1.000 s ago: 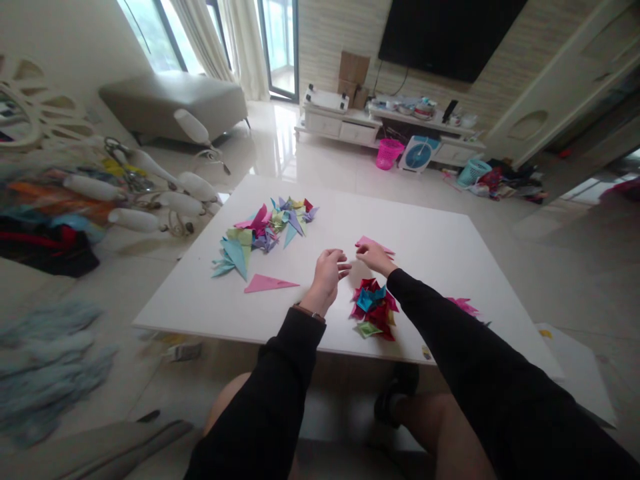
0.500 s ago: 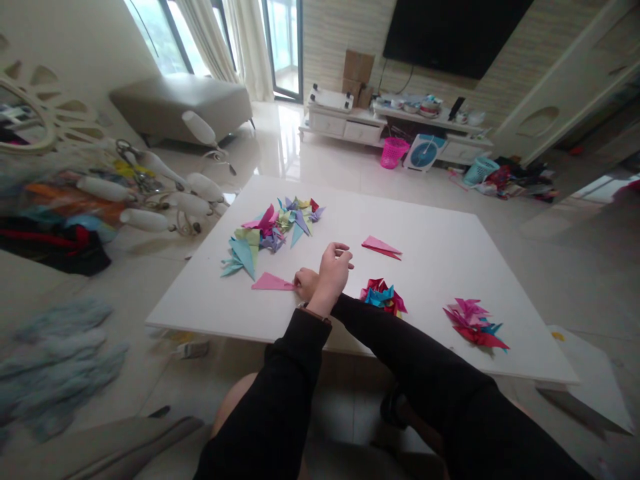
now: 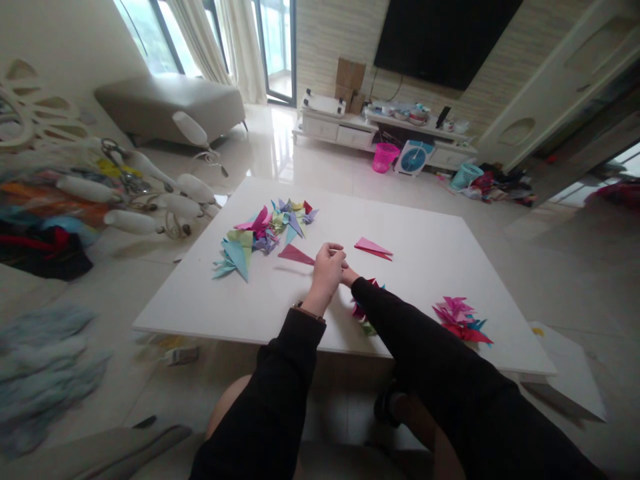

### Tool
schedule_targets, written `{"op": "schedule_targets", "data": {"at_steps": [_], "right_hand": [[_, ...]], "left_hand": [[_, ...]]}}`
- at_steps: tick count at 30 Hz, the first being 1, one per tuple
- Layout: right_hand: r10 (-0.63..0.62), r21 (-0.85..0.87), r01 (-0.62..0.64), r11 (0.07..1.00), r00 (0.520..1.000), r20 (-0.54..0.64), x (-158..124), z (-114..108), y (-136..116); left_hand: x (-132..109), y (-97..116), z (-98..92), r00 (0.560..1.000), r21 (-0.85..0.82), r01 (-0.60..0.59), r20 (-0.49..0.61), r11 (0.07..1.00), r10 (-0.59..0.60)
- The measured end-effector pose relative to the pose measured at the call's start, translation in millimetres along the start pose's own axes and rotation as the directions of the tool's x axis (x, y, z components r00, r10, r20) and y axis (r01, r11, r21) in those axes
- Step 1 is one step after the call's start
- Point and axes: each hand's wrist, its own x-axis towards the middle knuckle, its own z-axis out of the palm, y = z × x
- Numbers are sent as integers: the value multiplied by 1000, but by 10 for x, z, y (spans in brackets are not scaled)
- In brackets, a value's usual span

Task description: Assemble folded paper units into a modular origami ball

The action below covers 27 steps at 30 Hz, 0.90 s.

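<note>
A long, pointed piece of folded pink paper [image 3: 296, 255] sticks out to the left from behind my left hand, raised off the white table [image 3: 420, 267]. My right hand [image 3: 349, 275] reaches across behind the left one and grips this paper; its fingers are mostly hidden. In front, my left hand [image 3: 326, 275] has loosely bent fingers, slightly apart, with nothing visible in them. Beyond the hands lies a second folded pink and red paper [image 3: 373, 249]. Under my right forearm, a pile of red, blue and green folded papers [image 3: 369, 327] is partly covered.
Colourful folded paper pieces [image 3: 260, 230] lie at the table's left. Another pink, red and blue cluster [image 3: 463, 320] rests at the right. A white lamp with several arms [image 3: 183, 203] stands beyond the left edge. A pink basket [image 3: 385, 158] and blue fan [image 3: 414, 158] are farther back.
The folded pink paper has lifted off the table and shifted right and away from me with my right hand. That hand now sits behind my left hand. The view has shifted slightly.
</note>
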Motion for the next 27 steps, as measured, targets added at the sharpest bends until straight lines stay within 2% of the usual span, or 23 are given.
{"op": "schedule_targets", "data": {"at_steps": [3,8,12,15,18,22,27], "right_hand": [[58,-21,-63,998,985,-162,57,-459,43],[184,27,-189,982,898,-399,101,-1353,180],[244,13,-271,962,843,-480,80,-1757,340],[228,-96,-332,938,804,-548,74,-1883,475],[144,-262,-368,892,781,-608,80,-1924,590],[42,-464,-352,813,830,-556,103,-1879,669],[-12,-644,-269,716,918,-397,95,-1754,688]], "left_hand": [[-31,35,10,999,66,-13,37,998,11],[-62,53,39,998,53,7,59,999,-10],[-52,27,75,997,49,30,63,998,-33],[-40,2,100,997,64,33,69,997,-37],[-34,-13,116,997,75,34,68,997,-39],[-37,-24,121,996,77,36,80,996,-42],[-62,-24,106,993,86,40,103,995,-49]]}}
